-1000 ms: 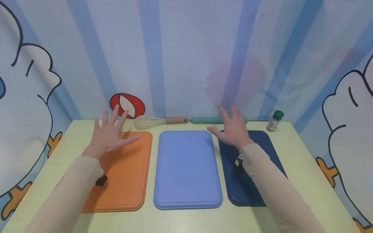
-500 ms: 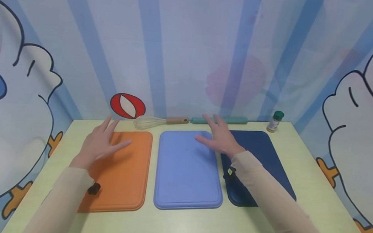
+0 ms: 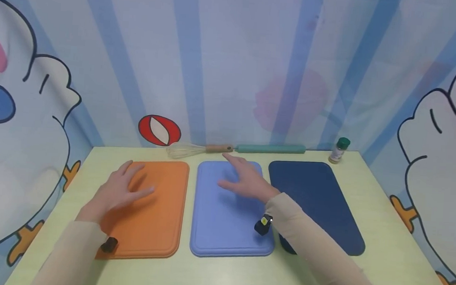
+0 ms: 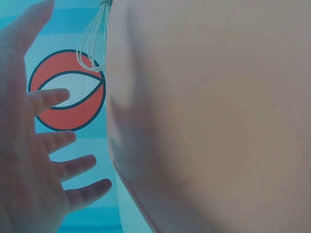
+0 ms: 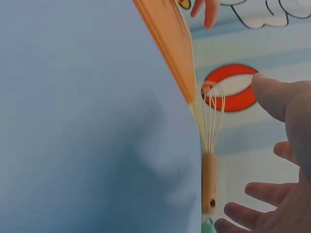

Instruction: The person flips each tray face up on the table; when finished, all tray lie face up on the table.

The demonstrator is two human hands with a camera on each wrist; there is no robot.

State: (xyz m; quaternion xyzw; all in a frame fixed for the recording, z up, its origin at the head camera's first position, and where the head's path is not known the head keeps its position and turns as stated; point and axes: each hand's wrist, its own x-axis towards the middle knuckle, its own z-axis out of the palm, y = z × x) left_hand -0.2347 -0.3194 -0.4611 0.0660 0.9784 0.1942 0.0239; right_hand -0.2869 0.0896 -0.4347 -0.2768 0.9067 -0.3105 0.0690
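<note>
Three cutting boards lie side by side on the table: an orange board (image 3: pixel 161 212), a light blue board (image 3: pixel 227 225) and a dark blue board (image 3: pixel 311 187). Over the orange one hovers my left hand (image 3: pixel 111 194), fingers spread and holding nothing. My right hand (image 3: pixel 249 181) is above the light blue board, its fingers extended and loosely bent, with nothing in it. Shadows of both hands fall on the boards below them. The right wrist view shows the right hand (image 5: pixel 282 194) apart from the whisk (image 5: pixel 209 179) beyond it.
Along the table's back edge lie the whisk (image 3: pixel 219 148) with its wooden handle and a teal rolling pin (image 3: pixel 270 149). A small green-capped jar (image 3: pixel 339 150) stands at the back right corner. Directly behind the table hangs a printed cloth (image 3: pixel 232 73).
My right hand has moved left and nearer, from the dark blue board to the light blue one. My left hand has drawn back toward me over the orange board.
</note>
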